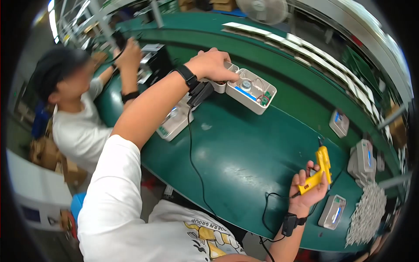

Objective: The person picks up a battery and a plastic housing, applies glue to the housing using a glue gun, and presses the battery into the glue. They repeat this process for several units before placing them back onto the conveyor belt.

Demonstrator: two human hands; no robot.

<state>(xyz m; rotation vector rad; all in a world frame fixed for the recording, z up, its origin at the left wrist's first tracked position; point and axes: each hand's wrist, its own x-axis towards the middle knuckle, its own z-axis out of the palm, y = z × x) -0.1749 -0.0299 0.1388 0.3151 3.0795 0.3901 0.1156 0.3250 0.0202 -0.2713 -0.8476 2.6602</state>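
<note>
One open beige plastic box (242, 100), seemingly pinched at its end by the left hand (211, 64) over the green tabletop (244, 148), could be tipped by off-centre support while a yellow pistol-shaped tool (322, 165) is clasped by the right hand (311, 197).

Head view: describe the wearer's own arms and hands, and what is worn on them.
The left arm has a loose white short sleeve. Its wrist carries a black band and a black boxy module, with a thin black cable trailing down. The right wrist has a black strap and a smaller-looking black module. Both left hand and right hand are ungloved.
</note>
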